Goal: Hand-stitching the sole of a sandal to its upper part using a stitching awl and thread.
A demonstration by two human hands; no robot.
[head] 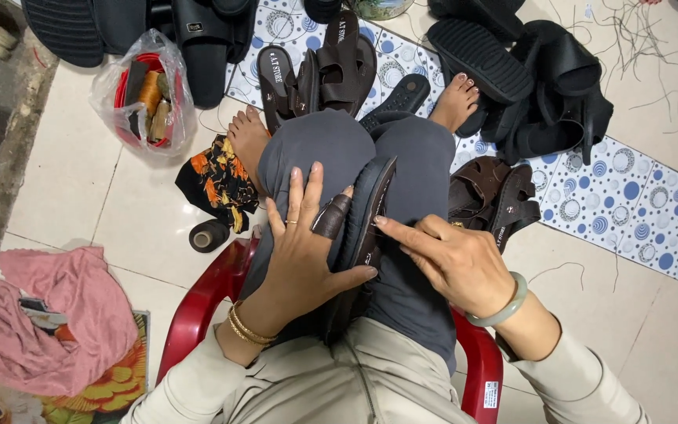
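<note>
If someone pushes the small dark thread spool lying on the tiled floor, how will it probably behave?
The dark thread spool lies on its side, so it would probably roll on the smooth pale tiled floor. It looks small, likely light. The orange-and-black patterned cloth beside it might stop it.
</note>
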